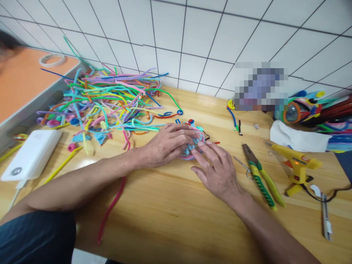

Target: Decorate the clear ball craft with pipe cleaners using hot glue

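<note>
Dark cloth [38, 234] sits at seven o'clock. Shaping the piece [189, 150] seems in hand; next calls for light, steady pressure. Fuzzy blue, pink-rimmed, it lies mid-counter [170, 212]; left hand [169, 145], grip pressed together, part-covers it from nine o'clock; right hand [217, 172], grip spread, reaches it from four; pinching, I cannot tell.

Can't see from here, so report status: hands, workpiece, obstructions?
Left hand over blue-and-pink pipe-cleaner piece, right hand fingers on it. Piece partly hidden. Nothing visibly in the way; pliers lie apart, to the right.
</note>
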A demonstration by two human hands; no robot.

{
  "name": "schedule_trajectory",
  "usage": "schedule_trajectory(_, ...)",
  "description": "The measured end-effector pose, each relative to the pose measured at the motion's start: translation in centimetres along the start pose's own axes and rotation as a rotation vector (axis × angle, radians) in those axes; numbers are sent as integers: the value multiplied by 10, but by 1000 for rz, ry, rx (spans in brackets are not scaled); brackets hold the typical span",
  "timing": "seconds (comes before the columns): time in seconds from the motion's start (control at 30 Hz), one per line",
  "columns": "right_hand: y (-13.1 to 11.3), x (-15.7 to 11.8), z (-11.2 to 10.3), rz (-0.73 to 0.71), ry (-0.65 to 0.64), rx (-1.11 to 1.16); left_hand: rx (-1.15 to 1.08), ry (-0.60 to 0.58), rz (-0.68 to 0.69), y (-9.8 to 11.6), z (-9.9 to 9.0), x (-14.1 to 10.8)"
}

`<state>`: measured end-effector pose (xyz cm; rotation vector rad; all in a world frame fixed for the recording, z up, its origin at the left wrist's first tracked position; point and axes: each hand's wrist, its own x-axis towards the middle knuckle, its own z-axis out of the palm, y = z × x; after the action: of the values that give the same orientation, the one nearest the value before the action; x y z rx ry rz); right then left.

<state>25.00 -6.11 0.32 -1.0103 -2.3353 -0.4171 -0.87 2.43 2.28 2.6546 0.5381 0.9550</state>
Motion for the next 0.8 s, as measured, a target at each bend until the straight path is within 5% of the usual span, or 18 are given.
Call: schedule_trajectory(0.8, -5, 0, -2, 1, 8, -5, 27, 10, 47, 4, -4, 0)
